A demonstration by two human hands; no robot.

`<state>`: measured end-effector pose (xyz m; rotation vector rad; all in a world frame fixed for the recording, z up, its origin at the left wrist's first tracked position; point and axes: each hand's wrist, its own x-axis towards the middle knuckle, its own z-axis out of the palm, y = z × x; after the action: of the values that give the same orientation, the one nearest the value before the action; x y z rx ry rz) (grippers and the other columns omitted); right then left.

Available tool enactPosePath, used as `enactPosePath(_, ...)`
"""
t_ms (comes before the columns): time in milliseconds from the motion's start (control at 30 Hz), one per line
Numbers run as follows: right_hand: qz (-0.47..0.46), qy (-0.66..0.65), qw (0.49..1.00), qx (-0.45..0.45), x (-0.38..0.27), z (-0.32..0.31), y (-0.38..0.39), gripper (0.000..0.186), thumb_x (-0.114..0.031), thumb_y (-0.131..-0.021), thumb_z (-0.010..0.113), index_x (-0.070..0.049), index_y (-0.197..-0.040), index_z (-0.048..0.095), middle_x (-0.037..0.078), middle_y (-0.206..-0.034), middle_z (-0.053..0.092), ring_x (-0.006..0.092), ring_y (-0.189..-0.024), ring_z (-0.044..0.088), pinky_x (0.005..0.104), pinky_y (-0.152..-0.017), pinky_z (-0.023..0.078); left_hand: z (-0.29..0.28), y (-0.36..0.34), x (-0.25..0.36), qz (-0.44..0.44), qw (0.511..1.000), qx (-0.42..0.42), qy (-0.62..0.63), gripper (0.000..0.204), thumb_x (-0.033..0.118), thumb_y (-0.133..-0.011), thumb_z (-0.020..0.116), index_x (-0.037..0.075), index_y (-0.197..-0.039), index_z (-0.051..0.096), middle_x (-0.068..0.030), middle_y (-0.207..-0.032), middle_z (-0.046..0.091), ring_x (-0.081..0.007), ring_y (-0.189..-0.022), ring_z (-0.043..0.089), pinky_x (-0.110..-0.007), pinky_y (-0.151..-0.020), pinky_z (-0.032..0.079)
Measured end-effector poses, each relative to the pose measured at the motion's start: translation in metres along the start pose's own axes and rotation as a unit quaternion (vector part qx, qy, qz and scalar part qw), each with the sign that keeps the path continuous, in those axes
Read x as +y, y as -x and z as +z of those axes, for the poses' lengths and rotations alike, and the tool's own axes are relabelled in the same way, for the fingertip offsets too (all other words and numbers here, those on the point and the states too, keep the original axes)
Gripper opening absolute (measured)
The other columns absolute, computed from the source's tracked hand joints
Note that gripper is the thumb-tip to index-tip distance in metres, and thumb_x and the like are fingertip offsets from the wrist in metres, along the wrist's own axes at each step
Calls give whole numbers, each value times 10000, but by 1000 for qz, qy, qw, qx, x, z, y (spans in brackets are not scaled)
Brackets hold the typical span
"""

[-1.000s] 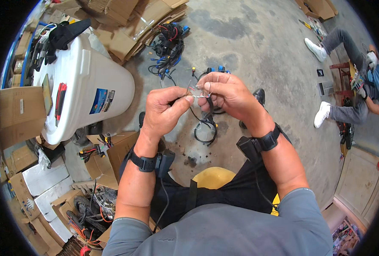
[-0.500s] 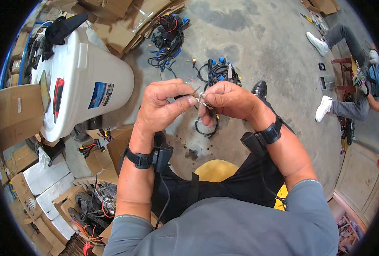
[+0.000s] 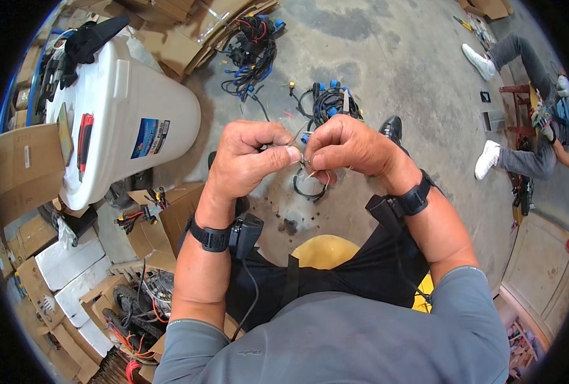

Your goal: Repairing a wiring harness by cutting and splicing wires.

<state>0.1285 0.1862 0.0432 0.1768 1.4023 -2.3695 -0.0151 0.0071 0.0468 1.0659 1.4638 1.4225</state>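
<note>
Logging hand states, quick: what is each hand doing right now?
Left hand: closed, pinching a thin wire between thumb and forefinger.
Right hand: closed, fingers curled on the same wire.

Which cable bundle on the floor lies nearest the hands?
The bundle with blue connectors, just beyond the right hand; the other tangle lies farther, by the cardboard.

Both forearms raised from below, elbows bent, meeting at centre. Left hand (image 3: pixel 249 160) curled, thumb pressed toward the forefinger in a pinch. Right hand (image 3: pixel 348 144) curled likewise, fingertips nearly touching the left's. Dark strap with a small black unit on each wrist. Grey sleeves pushed to the elbows.
</note>
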Motion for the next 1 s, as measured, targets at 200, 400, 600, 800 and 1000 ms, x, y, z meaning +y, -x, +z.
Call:
enactPosePath(200, -22, 210, 976, 50, -15, 7, 5, 196, -185, -843, 672, 7, -813, 700, 58, -651, 643, 119, -616, 614, 278, -576, 487, 10, -1, 9, -90, 993, 44, 63, 111, 76, -762, 705, -25, -736, 666, -7, -628, 605, -58, -591, 515, -232, -539, 391)
enactPosePath(400, -164, 463, 862, 129, 2, 10, 6, 154, -135, -788, 689, 3, -764, 627, 92, -630, 609, 230, -540, 570, 343, -529, 453, 20, -3, 6, -145, 984, 88, 49, 96, 58, -749, 684, -21, -699, 662, 7, -629, 606, -47, -587, 510, -226, -527, 381)
enactPosePath(600, -221, 642, 701, 218, 19, 12, -2, 180, -145, -727, 654, -44, -636, 536, 132, -629, 601, 341, -622, 631, 416, -569, 504, 27, -6, 1, -198, 971, 131, -1, 147, 79, -734, 687, -5, -627, 631, 49, -585, 541, -29, -551, 432, -236, -479, 313)
enactPosePath(800, -256, 690, 622, 268, 23, 10, -10, 152, -135, -700, 662, -62, -682, 530, 114, -640, 573, 320, -639, 613, 417, -603, 504, 27, -11, -6, -220, 960, 167, 40, 166, 79, -726, 685, 8, -597, 610, 53, -549, 503, -29, -516, 400, -238, -454, 279)
enactPosePath(1000, -274, 621, 680, 277, 25, 5, -10, 158, -130, -711, 664, -53, -711, 526, 126, -662, 574, 338, -659, 609, 430, -606, 496, 19, -8, -20, -195, 961, 152, 124, 125, 90, -784, 712, 21, -698, 652, 35, -565, 522, -32, -495, 412, -215, -441, 271)
